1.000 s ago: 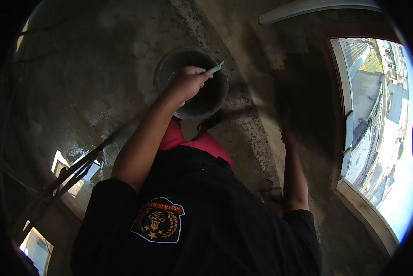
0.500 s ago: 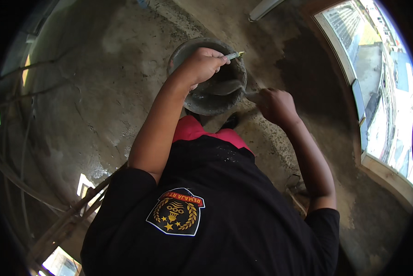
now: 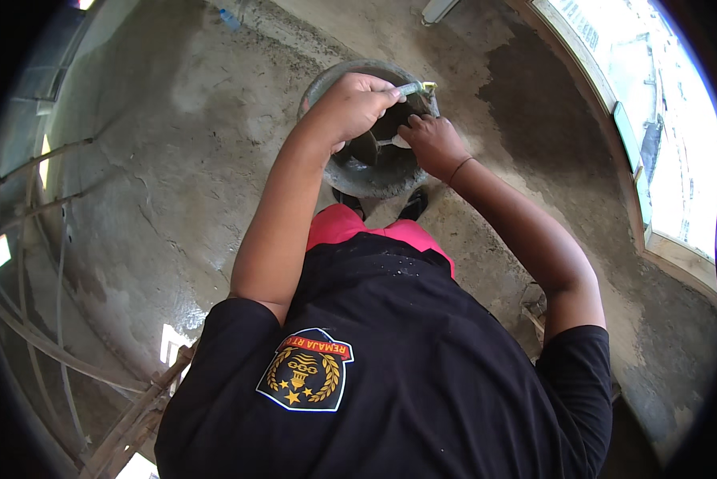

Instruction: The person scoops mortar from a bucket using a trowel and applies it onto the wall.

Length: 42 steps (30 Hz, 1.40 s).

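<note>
A round, cement-crusted bucket [image 3: 374, 188] stands on the floor in front of my feet. My left hand [image 3: 357, 106] is closed over its rim and opening, around a tool with a pale green handle [image 3: 410, 89]. A yellowish end and a grey part show beyond my fingers; the rest of that tool is hidden. In my right hand [image 3: 434, 145], closed at the bucket's right side, is a trowel [image 3: 365, 148]. Its grey blade tilts down inside the bucket, close below my left hand. Deep shadow covers much of the bucket's inside.
Rough concrete floor [image 3: 183, 144] spreads around, with a dark damp patch [image 3: 534, 84] at right. A window frame [image 3: 631, 191] runs along the right. Wooden poles [image 3: 131, 415] stand at lower left. A small blue bottle [image 3: 230, 19] lies at the far left.
My right hand has moved left and up, from beside the bucket to over its edge. The trowel blade has swung from lying across to pointing downward. My left hand stays nearly in place.
</note>
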Each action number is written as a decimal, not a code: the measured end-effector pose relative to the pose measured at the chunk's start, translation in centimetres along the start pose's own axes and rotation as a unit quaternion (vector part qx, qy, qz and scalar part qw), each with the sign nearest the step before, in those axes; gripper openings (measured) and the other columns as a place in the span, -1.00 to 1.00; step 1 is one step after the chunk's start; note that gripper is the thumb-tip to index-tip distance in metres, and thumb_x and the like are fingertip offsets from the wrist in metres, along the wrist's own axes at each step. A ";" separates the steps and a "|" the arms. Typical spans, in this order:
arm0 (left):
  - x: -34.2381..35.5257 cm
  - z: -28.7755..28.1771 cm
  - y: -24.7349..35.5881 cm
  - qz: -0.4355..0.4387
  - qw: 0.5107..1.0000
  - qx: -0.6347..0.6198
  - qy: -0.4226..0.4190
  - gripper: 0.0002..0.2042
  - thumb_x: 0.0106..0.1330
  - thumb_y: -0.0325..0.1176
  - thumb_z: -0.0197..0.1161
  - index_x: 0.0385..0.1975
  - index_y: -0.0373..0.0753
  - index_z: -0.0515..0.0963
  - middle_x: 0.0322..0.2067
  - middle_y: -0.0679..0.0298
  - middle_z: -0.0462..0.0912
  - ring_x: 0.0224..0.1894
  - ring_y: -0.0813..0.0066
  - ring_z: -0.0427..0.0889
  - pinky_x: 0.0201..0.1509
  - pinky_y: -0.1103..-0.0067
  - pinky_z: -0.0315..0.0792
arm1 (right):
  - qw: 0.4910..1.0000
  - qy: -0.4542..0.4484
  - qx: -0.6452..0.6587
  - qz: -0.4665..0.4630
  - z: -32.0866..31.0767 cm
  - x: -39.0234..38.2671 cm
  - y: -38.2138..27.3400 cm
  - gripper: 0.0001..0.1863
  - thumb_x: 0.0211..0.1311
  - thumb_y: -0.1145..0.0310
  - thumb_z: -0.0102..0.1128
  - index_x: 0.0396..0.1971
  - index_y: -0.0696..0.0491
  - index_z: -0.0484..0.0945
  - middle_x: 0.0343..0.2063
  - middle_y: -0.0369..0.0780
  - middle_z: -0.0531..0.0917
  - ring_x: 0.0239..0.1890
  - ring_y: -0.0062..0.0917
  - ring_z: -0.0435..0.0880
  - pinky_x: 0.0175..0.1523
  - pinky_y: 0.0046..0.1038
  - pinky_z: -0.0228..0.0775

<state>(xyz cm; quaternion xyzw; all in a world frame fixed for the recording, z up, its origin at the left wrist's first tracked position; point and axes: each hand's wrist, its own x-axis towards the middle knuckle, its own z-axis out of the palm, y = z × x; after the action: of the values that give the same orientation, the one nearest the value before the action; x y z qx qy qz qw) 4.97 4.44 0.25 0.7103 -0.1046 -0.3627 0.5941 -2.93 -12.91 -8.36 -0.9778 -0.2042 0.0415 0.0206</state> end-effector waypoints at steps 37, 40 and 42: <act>0.3 -2.9 -0.9 -0.028 0.997 -0.070 0.013 -0.79 0.29 -0.31 0.06 -0.27 -0.30 0.55 -0.71 0.58 0.21 -0.71 0.84 0.06 -0.68 0.78 -0.10 | 0.929 0.091 0.226 0.277 2.0 -15.6 -1.4 -0.61 -0.21 0.33 0.34 -0.25 0.03 0.58 -0.44 -0.18 0.55 -0.37 -0.26 0.58 -0.31 -0.33 0.43; 0.7 -1.9 -0.7 -0.033 0.996 -0.082 0.014 -0.81 0.29 -0.37 0.06 -0.33 -0.32 0.57 -0.67 0.52 0.30 -0.62 0.79 0.18 -0.52 0.78 0.09 | 0.924 0.094 0.223 0.295 2.0 -15.8 -1.2 -0.62 -0.21 0.32 0.33 -0.25 0.01 0.58 -0.44 -0.19 0.55 -0.38 -0.26 0.58 -0.32 -0.34 0.44; 1.2 -1.8 -0.7 -0.032 0.996 -0.086 0.006 -0.81 0.29 -0.36 0.05 -0.33 -0.32 0.57 -0.67 0.52 0.29 -0.62 0.79 0.17 -0.53 0.77 0.08 | 0.923 0.088 0.203 0.314 2.0 -15.9 -0.9 -0.63 -0.21 0.33 0.33 -0.26 0.00 0.59 -0.43 -0.19 0.55 -0.39 -0.26 0.58 -0.32 -0.34 0.44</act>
<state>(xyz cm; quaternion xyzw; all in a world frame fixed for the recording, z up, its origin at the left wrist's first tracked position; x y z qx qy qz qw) 6.83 5.31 -0.78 0.6615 -0.0467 -0.3854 0.6416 -18.02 -18.42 -9.11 -0.9664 0.1291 0.0005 0.2223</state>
